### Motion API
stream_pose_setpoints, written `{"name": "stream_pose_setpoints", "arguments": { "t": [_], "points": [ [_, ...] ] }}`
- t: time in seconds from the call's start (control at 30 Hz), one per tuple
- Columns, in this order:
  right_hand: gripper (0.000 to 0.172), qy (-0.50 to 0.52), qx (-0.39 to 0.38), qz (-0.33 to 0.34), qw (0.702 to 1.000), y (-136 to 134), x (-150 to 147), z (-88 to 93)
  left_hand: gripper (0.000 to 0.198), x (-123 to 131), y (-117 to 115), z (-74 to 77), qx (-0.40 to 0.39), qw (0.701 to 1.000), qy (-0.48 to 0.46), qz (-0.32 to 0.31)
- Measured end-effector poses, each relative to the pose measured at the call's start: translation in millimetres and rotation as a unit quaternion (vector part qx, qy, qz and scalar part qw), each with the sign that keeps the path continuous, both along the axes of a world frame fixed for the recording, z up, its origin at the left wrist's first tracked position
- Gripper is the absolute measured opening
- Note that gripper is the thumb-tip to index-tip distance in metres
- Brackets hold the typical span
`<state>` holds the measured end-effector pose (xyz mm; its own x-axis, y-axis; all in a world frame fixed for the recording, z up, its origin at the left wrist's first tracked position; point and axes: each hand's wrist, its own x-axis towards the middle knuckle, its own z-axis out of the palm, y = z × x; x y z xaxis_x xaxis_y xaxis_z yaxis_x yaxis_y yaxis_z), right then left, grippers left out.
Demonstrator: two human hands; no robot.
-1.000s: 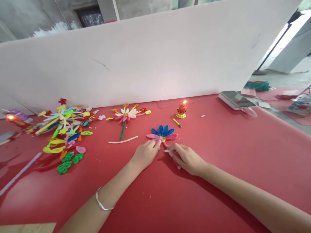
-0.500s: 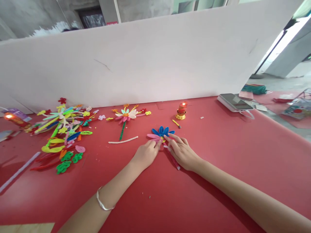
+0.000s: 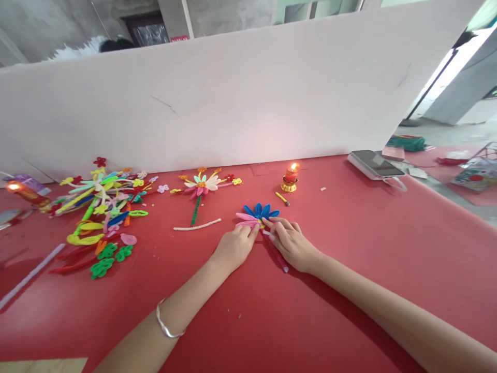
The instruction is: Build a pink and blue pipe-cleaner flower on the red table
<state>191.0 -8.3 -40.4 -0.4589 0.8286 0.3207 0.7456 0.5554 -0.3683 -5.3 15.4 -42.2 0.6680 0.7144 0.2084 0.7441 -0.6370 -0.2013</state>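
A pipe-cleaner flower (image 3: pixel 261 211) with blue petals, pink petals and a yellow centre lies on the red table (image 3: pixel 310 311). My left hand (image 3: pixel 235 245), silver bangle on its wrist, is closed on the pink petals at the flower's lower left. From the right, my right hand (image 3: pixel 293 242) has its curled fingers pressed on the flower near its centre. Beneath that hand a dark pink strip (image 3: pixel 278 254) with a pale end slants down from the flower; part of it is hidden.
Behind stand a lit red candle (image 3: pixel 290 176) on a gold base and a short yellow stub (image 3: pixel 282 198). A finished flower (image 3: pixel 201 185), a white stem (image 3: pixel 197 226) and a colourful pile (image 3: pixel 103 199) lie left. A white device (image 3: pixel 376 165) sits right, before a white board (image 3: pixel 233 103).
My right fingers have shifted slightly at the flower's centre. Both hands stay at the flower, and the view has moved a little.
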Motion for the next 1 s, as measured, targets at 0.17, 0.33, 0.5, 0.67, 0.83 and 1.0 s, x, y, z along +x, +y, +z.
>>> {"name": "stream_pose_setpoints", "arguments": {
  "t": [0.17, 0.33, 0.5, 0.67, 0.83, 1.0],
  "points": [
    [0.023, 0.0, 0.004, -0.004, 1.0, 0.5, 0.4, 0.4, 0.043, 0.8, -1.0, 1.4, -0.002, 1.0, -0.01, 0.001],
    [0.023, 0.011, -0.01, -0.005, 1.0, -0.2, -0.2, 0.6, 0.042, 2.4, -1.7, 2.9, 0.0, 1.0, -0.009, 0.007],
    [0.023, 0.011, -0.023, -0.002, 1.0, -0.6, -0.6, 2.7, 0.044, 2.2, -0.7, 2.5, -0.008, 1.0, 0.019, 0.014],
    [0.021, 0.011, -0.03, 0.002, 0.999, -0.5, -0.7, 3.8, 0.047, 2.7, -1.2, 5.9, -0.017, 0.999, 0.039, 0.022],
    [0.022, 0.004, -0.027, -0.001, 1.0, 0.0, -0.9, 3.4, 0.046, 3.7, -1.7, 7.4, -0.022, 0.998, 0.043, 0.03],
    [0.025, -0.004, -0.015, -0.001, 1.0, 0.6, -0.8, 1.4, 0.043, 4.2, -1.6, 7.8, -0.04, 0.998, 0.022, 0.033]
  ]
}}
